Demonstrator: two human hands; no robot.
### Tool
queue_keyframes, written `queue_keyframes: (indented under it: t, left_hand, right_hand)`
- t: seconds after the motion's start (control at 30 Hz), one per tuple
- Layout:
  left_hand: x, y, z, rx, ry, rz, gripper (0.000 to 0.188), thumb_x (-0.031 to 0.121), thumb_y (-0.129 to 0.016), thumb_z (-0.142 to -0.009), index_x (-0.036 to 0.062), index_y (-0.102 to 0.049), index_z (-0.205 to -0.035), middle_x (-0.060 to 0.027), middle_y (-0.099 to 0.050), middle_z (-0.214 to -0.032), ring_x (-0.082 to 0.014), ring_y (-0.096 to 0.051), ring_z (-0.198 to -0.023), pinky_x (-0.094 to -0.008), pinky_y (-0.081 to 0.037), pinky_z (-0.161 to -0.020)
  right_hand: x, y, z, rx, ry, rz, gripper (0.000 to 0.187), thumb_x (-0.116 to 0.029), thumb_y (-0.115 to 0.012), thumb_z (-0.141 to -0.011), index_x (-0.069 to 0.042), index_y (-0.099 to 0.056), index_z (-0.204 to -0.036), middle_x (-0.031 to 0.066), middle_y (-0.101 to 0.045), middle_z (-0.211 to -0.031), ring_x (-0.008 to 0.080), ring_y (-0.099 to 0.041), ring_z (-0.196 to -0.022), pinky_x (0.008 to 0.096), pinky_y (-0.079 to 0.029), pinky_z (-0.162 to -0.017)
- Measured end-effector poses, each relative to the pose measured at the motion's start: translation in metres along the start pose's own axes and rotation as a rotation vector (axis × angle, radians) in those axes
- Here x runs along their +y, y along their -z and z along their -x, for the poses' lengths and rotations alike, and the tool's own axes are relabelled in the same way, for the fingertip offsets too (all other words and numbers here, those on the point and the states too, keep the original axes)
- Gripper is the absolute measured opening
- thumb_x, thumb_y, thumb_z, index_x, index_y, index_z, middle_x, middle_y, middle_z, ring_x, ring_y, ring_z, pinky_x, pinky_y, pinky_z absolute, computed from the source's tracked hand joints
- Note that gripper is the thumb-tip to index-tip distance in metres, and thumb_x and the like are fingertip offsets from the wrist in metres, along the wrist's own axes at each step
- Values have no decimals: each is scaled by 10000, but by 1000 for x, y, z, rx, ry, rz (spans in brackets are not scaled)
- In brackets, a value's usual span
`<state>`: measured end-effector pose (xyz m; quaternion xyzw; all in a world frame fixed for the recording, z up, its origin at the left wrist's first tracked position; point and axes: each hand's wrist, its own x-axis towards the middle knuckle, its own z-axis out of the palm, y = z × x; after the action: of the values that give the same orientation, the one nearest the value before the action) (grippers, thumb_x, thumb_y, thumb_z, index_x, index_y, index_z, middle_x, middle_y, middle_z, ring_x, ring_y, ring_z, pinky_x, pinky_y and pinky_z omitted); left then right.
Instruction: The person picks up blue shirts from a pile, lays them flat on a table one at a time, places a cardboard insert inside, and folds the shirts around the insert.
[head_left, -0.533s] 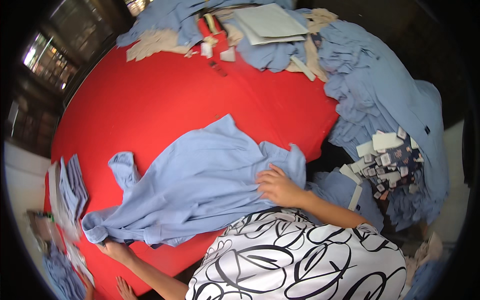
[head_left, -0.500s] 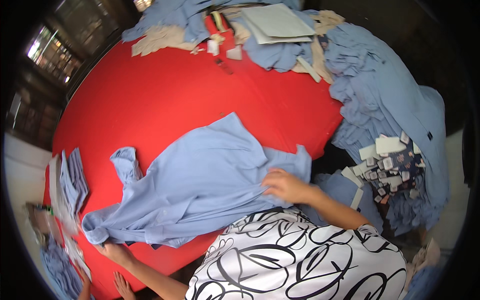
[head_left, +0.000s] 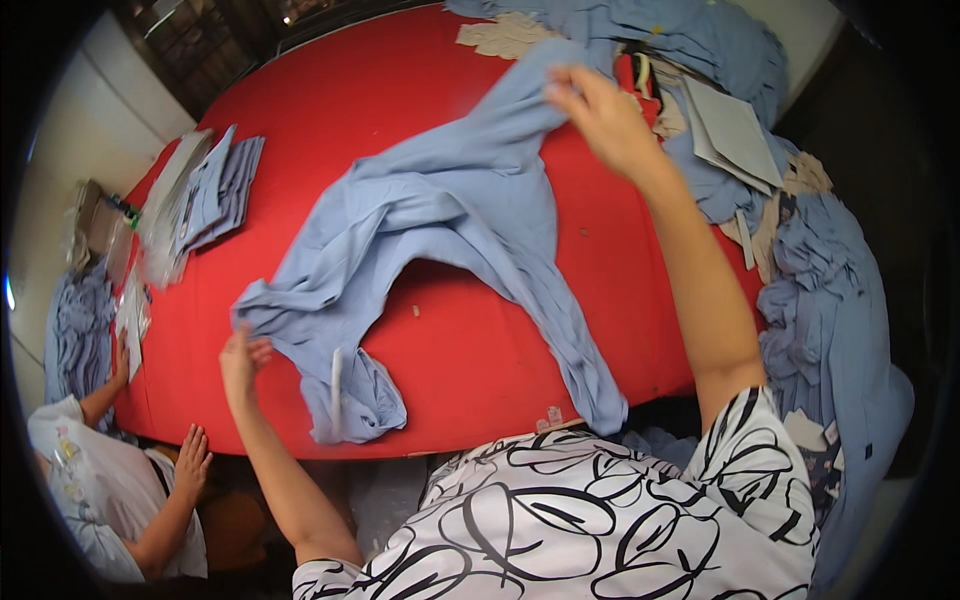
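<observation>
A light blue long-sleeved shirt is spread in a bent, wrinkled shape over the red table, partly lifted at its far end. My right hand, at the far side with the arm stretched out, grips the raised part of the cloth; its fingers are a little blurred. At the near left, my left hand pinches the shirt's left corner between thumb and fingers. One sleeve hangs toward me at the table's near edge, and a cuff lies folded close to my left hand.
On the red table at the left lie folded blue shirts and clear plastic bags. Blue garments heap along the right, with pale sheets at the far right. Another person sits at the left, a hand at the table edge.
The shirt has been swung round and stretched away from me. My right hand has moved far forward with the cloth; my left remains at its left corner. The view has shifted too.
</observation>
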<state>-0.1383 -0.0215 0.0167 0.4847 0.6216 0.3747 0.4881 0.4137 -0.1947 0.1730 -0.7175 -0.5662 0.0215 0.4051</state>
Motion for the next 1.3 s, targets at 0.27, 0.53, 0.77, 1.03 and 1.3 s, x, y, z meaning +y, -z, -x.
queue_keyframes:
  t: [0.27, 0.53, 0.77, 1.03, 1.3]
  left_hand:
    - [-67, -9, 7, 158, -255, -579, 356, 247, -710, -827, -41, -619, -1015, -209, -598, -1083, -325, -597, -951, -382, -479, -813]
    - [1, -7, -58, 238, -295, 246, 204, 175, -579, -912, 7, -575, -1029, -40, -602, -865, -137, -535, -749, -307, -470, -703]
    - [-21, -39, 15, 99, -175, -424, 560, 388, -682, -862, -45, -557, -1195, -142, -615, -1167, -244, -598, -1050, -381, -462, -901]
    - [-43, -37, 59, 9, -235, 57, 455, 90, -656, -868, -29, -476, -1269, -153, -614, -1168, -202, -570, -1103, -330, -461, -919]
    - [55, 32, 153, -195, -66, -639, 505, 190, -754, -794, -17, -551, -1208, -144, -657, -974, -224, -646, -916, -334, -498, -776]
  right_hand:
    - [24, -70, 201, -809, -220, 307, 509, -344, -719, -805, -12, -566, -1159, 229, -587, -1127, 399, -582, -1084, 453, -491, -870]
    - [-15, -57, -58, -227, -80, -1250, 505, -244, -558, -959, -35, -370, -1379, 161, -617, -1166, 258, -627, -1052, 360, -499, -896]
    - [72, -113, -15, -375, -372, 481, 684, -589, -588, -856, 23, -547, -1157, 241, -564, -1234, 402, -566, -1112, 489, -462, -903]
    - [137, -111, 96, 47, -536, -830, 289, -116, -639, -891, 22, -524, -1118, 155, -636, -1048, 257, -641, -944, 397, -509, -868]
    - [65, 67, 218, -233, -698, -391, 579, -70, -709, -793, -33, -447, -1308, 138, -623, -1118, 149, -637, -907, 287, -508, -803]
